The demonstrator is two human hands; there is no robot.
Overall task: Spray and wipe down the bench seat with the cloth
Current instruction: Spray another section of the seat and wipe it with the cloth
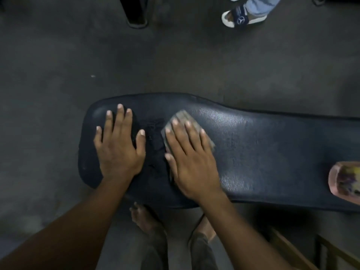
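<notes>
The dark blue padded bench seat (253,145) runs from the middle of the view to the right edge. My left hand (119,147) lies flat on its wide left end, fingers straight and spread. My right hand (191,158) presses a folded grey cloth (183,116) flat onto the seat with straight fingers; the cloth is blurred and mostly hidden under the hand. The surface to the right of the cloth shines as if wet. A pinkish object with a colourful label (345,182) lies on the seat at the right edge, cut off by the frame; I cannot tell what it is.
The floor (58,94) is dark grey concrete. My bare feet (148,225) stand below the seat's near edge. Another person's sandalled foot (241,16) is at the top right. A black metal leg (136,14) stands at the top. Wooden frame pieces (303,250) sit at the bottom right.
</notes>
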